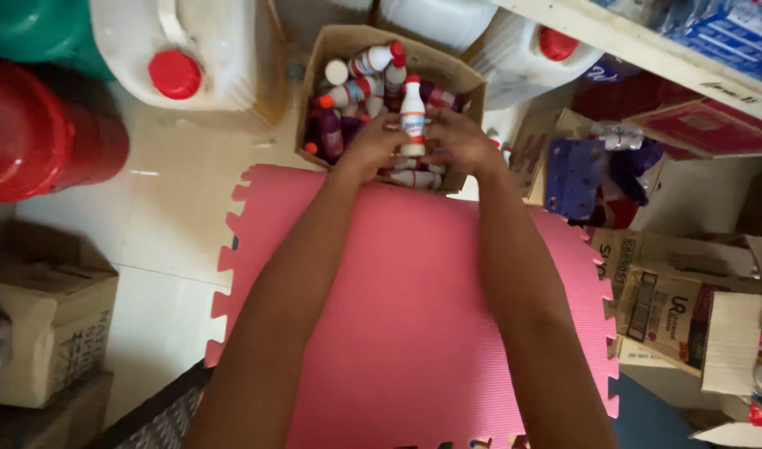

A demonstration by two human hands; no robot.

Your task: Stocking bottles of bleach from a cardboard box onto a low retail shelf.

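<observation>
A pink foam mat point(414, 308) covers the floor; beyond it sits an open cardboard box point(339, 46) crammed with small bottles. Over it, the left hand point(371, 148) and right hand point(460, 141) together clasp one upright white, red-capped bottle point(412, 112). A loose grip could drop it, toppling the jumbled bottles below.

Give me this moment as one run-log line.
left hand: grip on white bottle | right hand: grip on same bottle | bottle: upright, red cap, over cardboard box of bottles | pink foam mat: under forearms
</observation>
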